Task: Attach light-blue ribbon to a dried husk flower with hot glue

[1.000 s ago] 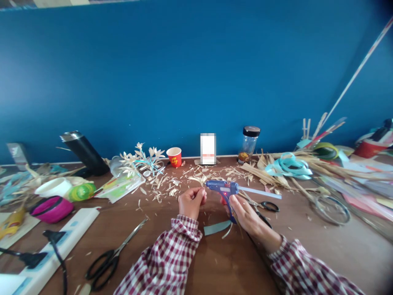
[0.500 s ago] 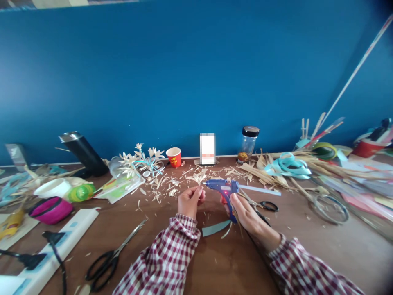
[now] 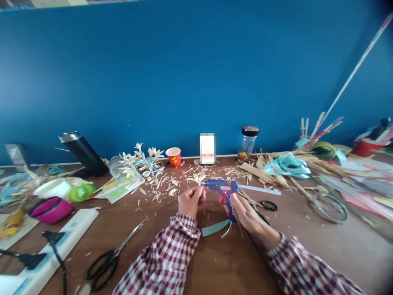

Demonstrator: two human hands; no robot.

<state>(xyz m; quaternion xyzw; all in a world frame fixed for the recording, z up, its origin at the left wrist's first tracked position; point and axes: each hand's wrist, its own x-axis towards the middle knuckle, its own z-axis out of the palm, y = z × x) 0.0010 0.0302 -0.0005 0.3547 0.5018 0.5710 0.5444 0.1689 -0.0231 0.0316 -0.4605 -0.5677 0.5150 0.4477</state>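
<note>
My right hand (image 3: 247,215) grips the handle of a blue hot-glue gun (image 3: 221,187) with a glue stick poking out its back and a red light on. Its nozzle points left at a small pale straw flower (image 3: 196,179), which my left hand (image 3: 190,200) pinches between closed fingers. Both hands hover just above the brown table (image 3: 215,262). A light blue paper strip (image 3: 215,228) lies below the gun.
Large black scissors (image 3: 112,256) lie at the front left beside a white power strip (image 3: 58,250) with black plugs. Smaller scissors (image 3: 265,204), straw scraps, a red cup (image 3: 174,157), a jar (image 3: 248,143), a black flask (image 3: 83,153), finished straw flowers (image 3: 141,159) and ribbon (image 3: 287,164) crowd the back.
My left hand has lifted the straw flower slightly toward the gun's nozzle. The right hand and the gun have barely moved.
</note>
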